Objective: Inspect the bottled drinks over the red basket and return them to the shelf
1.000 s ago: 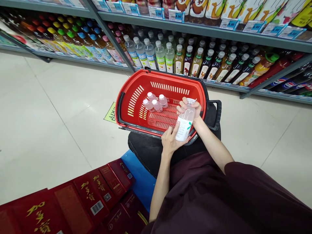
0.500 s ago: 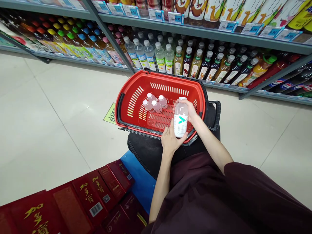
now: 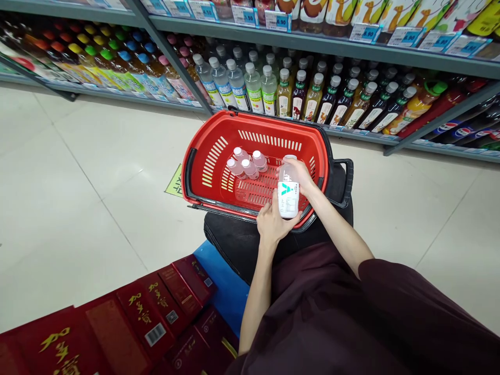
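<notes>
Bottle (image 3: pixel 288 190) is leaning between both hands above the red basket's (image 3: pixel 230 133) near side; I'm seeing the left hand (image 3: pixel 272 223) cradling its lower end, the right hand (image 3: pixel 301 176) clasping its upper part, fingers mostly hiding behind it, small print blurring.

Inside the basket (image 3: pixel 200 149), free room separates the pink bottles (image 3: pixel 250 170) from the right hand (image 3: pixel 300 174); the basket's walls ring it, and shelved bottles (image 3: pixel 283 98) stand just beyond the far rim.
</notes>
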Demonstrator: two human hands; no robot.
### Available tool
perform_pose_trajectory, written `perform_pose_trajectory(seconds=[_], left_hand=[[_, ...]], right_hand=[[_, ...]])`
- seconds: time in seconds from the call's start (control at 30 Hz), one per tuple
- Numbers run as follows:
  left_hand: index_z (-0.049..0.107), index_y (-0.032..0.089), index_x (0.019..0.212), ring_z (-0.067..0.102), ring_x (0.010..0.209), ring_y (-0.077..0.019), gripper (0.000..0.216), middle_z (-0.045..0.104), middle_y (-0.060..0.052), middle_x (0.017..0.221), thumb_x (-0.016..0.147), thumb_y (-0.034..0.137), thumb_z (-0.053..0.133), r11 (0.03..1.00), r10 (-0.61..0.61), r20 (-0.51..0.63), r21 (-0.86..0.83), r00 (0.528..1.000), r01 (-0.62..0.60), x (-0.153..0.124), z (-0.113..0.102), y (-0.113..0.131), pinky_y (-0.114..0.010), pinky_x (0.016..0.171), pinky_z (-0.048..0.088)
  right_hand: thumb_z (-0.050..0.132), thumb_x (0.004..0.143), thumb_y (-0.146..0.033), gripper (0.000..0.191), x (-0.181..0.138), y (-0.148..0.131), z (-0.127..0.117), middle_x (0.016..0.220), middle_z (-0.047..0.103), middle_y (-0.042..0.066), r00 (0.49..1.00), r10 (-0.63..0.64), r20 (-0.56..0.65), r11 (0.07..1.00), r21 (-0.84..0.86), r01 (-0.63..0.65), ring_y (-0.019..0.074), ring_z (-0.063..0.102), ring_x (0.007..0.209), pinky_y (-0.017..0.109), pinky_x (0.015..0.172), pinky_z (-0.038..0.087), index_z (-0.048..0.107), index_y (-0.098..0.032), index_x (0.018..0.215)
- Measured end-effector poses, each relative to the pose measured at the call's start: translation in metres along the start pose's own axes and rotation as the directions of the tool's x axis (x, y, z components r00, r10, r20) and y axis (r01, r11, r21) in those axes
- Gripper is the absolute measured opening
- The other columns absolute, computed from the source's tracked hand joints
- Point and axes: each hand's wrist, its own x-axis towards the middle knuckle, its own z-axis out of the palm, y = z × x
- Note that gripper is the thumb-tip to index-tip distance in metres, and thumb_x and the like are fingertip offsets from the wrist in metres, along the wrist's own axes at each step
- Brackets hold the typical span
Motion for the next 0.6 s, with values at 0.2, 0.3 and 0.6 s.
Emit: perform_pose_trajectory(seconds=[0.2, 0.3, 0.6], left_hand=[[0.049, 0.003, 0.149, 0.07, 0.08, -0.0305, 0.103, 0.073, -0.014, 0.088, 0.074, 0.067, 0.075, 1.0, -0.022, -0.012, -0.009, 1.0, 0.022, -0.0021, 0.0007, -0.0011, -0.036, 0.076, 0.055], [0.05, 0.002, 0.148, 0.071, 0.081, -0.0309, 0.102, 0.073, -0.014, 0.088, 0.074, 0.068, 0.075, 1.0, -0.021, -0.016, -0.006, 1.0, 0.02, -0.0024, 0.0004, -0.001, -0.036, 0.077, 0.055], [0.05, 0.001, 0.147, 0.07, 0.078, -0.0309, 0.103, 0.072, -0.014, 0.086, 0.073, 0.067, 0.075, 1.0, -0.006, -0.037, -0.023, 0.999, 0.005, -0.0026, 0.0011, -0.0018, -0.037, 0.075, 0.056]], right_hand=[[0.069, 0.079, -0.038, 0.034, 0.0001, 0.0084, -0.0059, 0.078, 0.066, -0.003, 0.974, -0.203, 0.096, 0.975, -0.074, 0.211, 0.0123, 0.065, 0.061, 0.021, 0.055, 0.053, 0.053, -0.02, 0.103], [0.069, 0.073, -0.044, 0.042, 0.001, 0.0099, -0.0081, 0.082, 0.068, -0.001, 0.954, -0.261, 0.145, 0.949, -0.142, 0.281, 0.0156, 0.066, 0.063, 0.025, 0.054, 0.053, 0.052, -0.021, 0.104], [0.059, 0.075, -0.047, 0.042, -0.0016, 0.007, -0.0077, 0.082, 0.067, 0.0, 0.922, -0.293, 0.251, 0.944, -0.079, 0.322, 0.0155, 0.067, 0.068, 0.027, 0.063, 0.056, 0.049, -0.021, 0.107]])
